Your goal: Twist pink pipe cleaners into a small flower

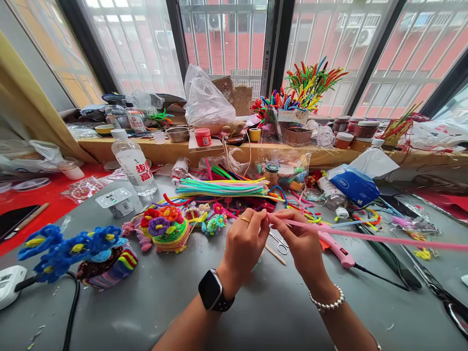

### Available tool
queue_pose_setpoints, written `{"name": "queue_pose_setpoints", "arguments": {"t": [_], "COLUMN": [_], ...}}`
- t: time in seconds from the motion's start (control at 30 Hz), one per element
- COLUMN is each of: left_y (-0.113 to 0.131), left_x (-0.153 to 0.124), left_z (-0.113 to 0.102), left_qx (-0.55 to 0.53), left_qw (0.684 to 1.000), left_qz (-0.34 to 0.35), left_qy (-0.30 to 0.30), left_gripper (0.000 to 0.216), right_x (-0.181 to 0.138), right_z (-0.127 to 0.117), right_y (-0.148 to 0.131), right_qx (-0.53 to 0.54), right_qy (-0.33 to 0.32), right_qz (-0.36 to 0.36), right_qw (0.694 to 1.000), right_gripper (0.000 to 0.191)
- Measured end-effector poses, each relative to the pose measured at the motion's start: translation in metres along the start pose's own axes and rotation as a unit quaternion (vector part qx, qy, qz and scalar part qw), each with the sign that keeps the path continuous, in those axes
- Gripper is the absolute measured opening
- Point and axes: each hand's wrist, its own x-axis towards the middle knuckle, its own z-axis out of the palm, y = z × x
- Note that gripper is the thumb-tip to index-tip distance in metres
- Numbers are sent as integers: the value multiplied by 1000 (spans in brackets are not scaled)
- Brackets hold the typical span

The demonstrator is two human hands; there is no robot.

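My left hand (245,240) and my right hand (300,239) meet above the middle of the grey table, fingertips pinched together. Between them they hold one end of a pink pipe cleaner (373,237), whose long part runs off past the right edge of the view. The gripped end is mostly hidden by my fingers. Small scissors (281,246) and a thin wooden stick (275,255) lie beneath, between the hands. Just right of my right hand rests a pink glue gun (338,248) with a black cord.
Behind the hands lies a bundle of pastel pipe cleaners (223,187). To the left stand a flower basket (170,234), a striped pot with blue flowers (109,263) and a water bottle (134,163). A blue tissue pack (353,185) and large black-handled scissors (448,297) are at right.
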Motion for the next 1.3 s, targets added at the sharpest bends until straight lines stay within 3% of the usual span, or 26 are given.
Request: {"name": "queue_pose_setpoints", "arguments": {"t": [0.43,0.73,0.9,1.13,1.3], "left_y": [3,2,3,2,0], "left_x": [2,7,7,5,10], "left_z": [-1,-6,-4,-2,-7], "left_qx": [-25,-171,-162,-142,-173], "left_qw": [999,973,979,980,951], "left_qz": [-16,-124,-107,-106,-198], "left_qy": [-14,-96,-68,-88,-165], "left_gripper": [6,9,13,12,8], "right_x": [-2,1,3,3,2], "right_z": [-3,-8,-9,-8,-8], "right_y": [5,4,3,5,7], "right_qx": [-101,-131,-131,-138,-150], "right_qy": [6,6,19,0,-14], "right_qz": [-40,-44,-34,-26,-60], "right_qw": [994,990,991,990,987], "right_gripper": [8,5,6,5,2]}}
